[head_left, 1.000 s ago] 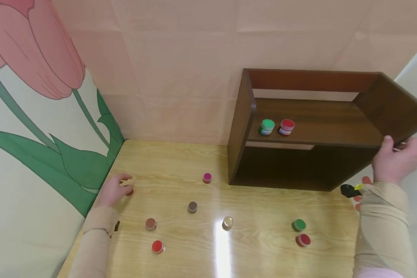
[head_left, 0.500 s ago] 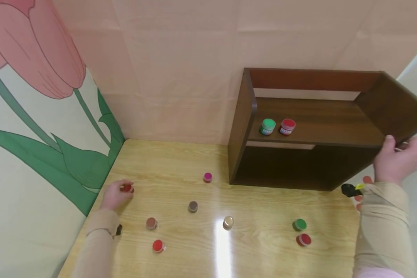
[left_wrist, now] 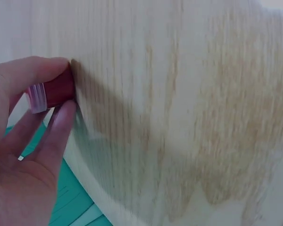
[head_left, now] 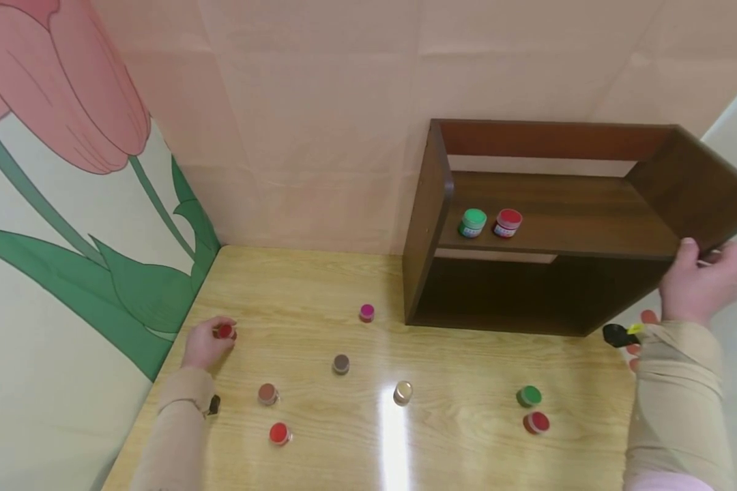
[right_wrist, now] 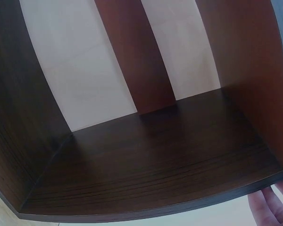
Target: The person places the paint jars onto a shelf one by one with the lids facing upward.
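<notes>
Near the table's left edge, my left hand (head_left: 205,344) pinches a small red paint jar (head_left: 225,331) between thumb and fingers. In the left wrist view the jar (left_wrist: 59,89) shows dark red with a clear cap, its coloured end at the wooden surface. On the far right my right hand (head_left: 700,283) grips the front edge of the side panel of a dark brown wooden shelf unit (head_left: 565,254). Only some fingertips (right_wrist: 269,207) of that hand appear in the right wrist view, below the panel (right_wrist: 155,160). Green (head_left: 472,223) and red (head_left: 507,223) jars stand on the upper board.
Several more jars are spread over the table (head_left: 460,436): magenta (head_left: 366,313), dark brown (head_left: 340,364), reddish brown (head_left: 267,393), bright red (head_left: 279,434), gold (head_left: 402,393), green (head_left: 529,396) and dark red (head_left: 537,423). A tulip-printed cloth (head_left: 67,204) borders the left side.
My left hand has come down around the red jar, its spread fingers now pinching it. The right hand keeps its grip on the shelf unit, which stays in place.
</notes>
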A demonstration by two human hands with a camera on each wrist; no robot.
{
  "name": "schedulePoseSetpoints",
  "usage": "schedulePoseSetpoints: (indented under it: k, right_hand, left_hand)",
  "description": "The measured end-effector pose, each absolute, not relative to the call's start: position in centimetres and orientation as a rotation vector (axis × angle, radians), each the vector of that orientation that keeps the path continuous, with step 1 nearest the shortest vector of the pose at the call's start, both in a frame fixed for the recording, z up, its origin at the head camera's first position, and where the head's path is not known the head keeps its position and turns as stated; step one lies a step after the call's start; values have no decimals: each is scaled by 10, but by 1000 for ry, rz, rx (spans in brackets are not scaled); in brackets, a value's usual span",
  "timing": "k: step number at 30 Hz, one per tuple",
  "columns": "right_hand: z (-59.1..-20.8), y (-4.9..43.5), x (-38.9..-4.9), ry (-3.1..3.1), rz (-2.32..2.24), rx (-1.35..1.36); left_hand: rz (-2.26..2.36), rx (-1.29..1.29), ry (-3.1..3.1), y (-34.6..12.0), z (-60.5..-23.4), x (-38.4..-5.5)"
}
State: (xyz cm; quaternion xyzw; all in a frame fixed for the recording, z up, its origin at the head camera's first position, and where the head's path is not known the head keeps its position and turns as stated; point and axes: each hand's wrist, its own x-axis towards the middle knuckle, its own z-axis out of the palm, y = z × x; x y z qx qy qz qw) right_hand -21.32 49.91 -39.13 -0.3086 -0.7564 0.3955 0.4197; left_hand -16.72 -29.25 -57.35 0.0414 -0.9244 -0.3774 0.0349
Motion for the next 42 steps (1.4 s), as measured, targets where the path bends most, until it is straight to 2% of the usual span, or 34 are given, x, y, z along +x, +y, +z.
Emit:
schedulePoseSetpoints:
  k: [5,13,27,42]
  right_hand:
    - [-396,508,-218,-1887,1013,-770]
    - [-406,521,-225,-1878,995,-766]
    - [-396,502,-219,-1862,1005,-751]
    - [-397,503,-219,-1870,959,-757]
  left_hand:
    - [-1219,165,-2803,-286,-568,-173]
    - [-1241,76,-2750,-273,-548,-185]
    - [-1285,135,-2748,-250,-528,-196]
    - [-1269,-70,-2718,-221,-505,-204]
